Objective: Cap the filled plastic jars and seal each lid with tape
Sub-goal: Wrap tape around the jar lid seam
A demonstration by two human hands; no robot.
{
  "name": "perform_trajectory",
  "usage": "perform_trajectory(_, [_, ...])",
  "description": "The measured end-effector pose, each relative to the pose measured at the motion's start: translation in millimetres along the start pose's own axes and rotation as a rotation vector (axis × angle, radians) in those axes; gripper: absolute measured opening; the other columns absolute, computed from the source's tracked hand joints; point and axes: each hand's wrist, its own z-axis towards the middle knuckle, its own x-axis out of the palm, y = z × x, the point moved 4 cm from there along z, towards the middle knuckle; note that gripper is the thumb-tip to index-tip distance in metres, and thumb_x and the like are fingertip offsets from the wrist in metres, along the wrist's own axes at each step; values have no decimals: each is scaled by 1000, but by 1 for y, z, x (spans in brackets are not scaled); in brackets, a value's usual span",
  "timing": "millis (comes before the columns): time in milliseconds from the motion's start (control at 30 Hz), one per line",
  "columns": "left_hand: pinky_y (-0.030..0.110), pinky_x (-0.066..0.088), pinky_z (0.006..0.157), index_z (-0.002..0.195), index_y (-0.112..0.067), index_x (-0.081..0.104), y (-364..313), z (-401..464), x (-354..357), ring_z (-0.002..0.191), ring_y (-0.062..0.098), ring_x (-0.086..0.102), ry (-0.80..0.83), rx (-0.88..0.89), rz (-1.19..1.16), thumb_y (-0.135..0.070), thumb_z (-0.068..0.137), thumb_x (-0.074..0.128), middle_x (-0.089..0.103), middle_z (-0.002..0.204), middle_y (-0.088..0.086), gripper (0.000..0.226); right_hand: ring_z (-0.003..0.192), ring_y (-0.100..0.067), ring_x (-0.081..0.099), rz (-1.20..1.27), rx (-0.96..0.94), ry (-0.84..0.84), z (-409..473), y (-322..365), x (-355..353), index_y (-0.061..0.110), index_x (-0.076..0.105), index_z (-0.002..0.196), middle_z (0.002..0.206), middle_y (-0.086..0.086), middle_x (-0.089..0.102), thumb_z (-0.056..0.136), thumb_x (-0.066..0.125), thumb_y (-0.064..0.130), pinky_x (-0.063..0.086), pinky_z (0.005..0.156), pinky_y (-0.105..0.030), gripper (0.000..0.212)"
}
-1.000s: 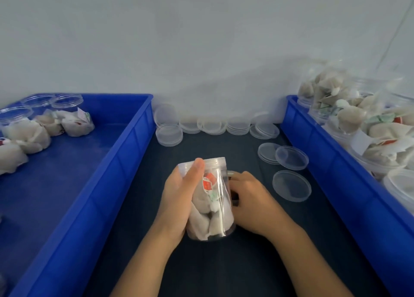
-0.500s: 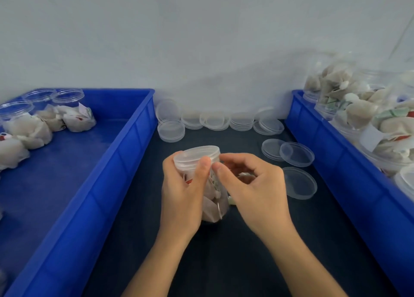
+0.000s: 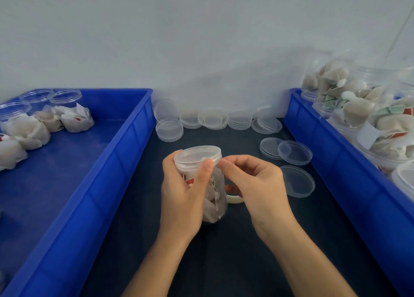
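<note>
— Between the blue bins, on the dark mat: where's the jar (image 3: pixel 201 180)?
— Upright, capped, wrapped in the left hand (image 3: pixel 182 198).
— Right hand (image 3: pixel 255 184)?
— Fingertips pinched together at the lid (image 3: pixel 198 154) rim; tape roll (image 3: pixel 234 199) behind it.

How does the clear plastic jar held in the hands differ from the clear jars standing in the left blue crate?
The held clear plastic jar is gripped by the left hand above the dark mat, tilted; the clear jars in the left blue crate stand untouched on the crate floor. The held jar carries a translucent lid, at whose rim the right hand pinches; whether the crate jars are capped is unclear. Both kinds hold pale pouches.
</note>
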Motion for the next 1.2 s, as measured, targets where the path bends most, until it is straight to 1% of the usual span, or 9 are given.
perform_trajectory(133, [12,54,80,127,-34,54,3,1,0,106,-4,69,21,-16,0,-73,80,64,66,116,-30,61,82,-23,70,63,68,66,4,-5,-1,19,80,88,92,-7,79,91,79,18,63,80,-43,3])
perform_trajectory(233, [14,56,72,114,-31,63,8,4,0,95,1,73,43,-110,-52,-77,77,59,73,104,-19,59,83,-13,67,78,78,121,6,-6,-2,19,73,101,93,-2,73,87,84,21,56,71,-25,18])
perform_trajectory(367, [42,61,80,100,-16,68,15,7,1,90,21,75,108,-209,-82,-81,78,54,75,94,4,70,100,-15,74,83,59,206,6,-5,0,32,75,119,109,0,75,93,79,18,56,75,-19,29])
perform_trajectory(500, [60,58,98,104,-9,68,14,7,3,104,36,73,123,-219,-120,-81,80,54,73,106,18,77,110,-29,73,117,55,222,6,-5,2,31,76,120,116,-6,76,99,70,24,60,90,-39,23])
perform_trajectory(567, [57,59,96,101,-14,67,15,7,4,99,30,74,136,-205,-121,-80,81,55,74,101,12,71,101,-23,76,118,48,233,5,-3,4,29,74,120,111,-4,78,95,71,31,60,85,-33,26])
perform_trajectory(667, [54,60,94,107,-13,67,17,6,4,99,25,75,163,-210,-155,-73,82,62,75,103,8,66,93,-16,77,83,-4,222,4,-2,3,25,72,120,106,-1,80,99,72,21,57,77,-21,21])
perform_trajectory(933, [53,59,94,109,-6,68,16,7,3,104,34,72,166,-229,-172,-52,93,58,73,107,17,49,94,-20,78,108,-54,213,2,0,4,18,71,122,104,-5,81,101,69,13,59,77,-24,22])
perform_trajectory(1100, [53,57,100,123,-2,66,14,4,3,115,36,70,215,-206,-225,-59,85,58,72,118,20,69,96,-21,78,88,-59,225,1,2,3,19,70,121,106,-4,81,101,69,14,61,79,-27,21])
perform_trajectory(1200, [57,56,101,122,2,65,15,5,2,114,41,70,210,-199,-260,-52,92,57,71,118,25,63,96,-22,78,79,-62,224,1,2,3,20,70,121,105,-4,81,101,69,14,62,78,-30,20])
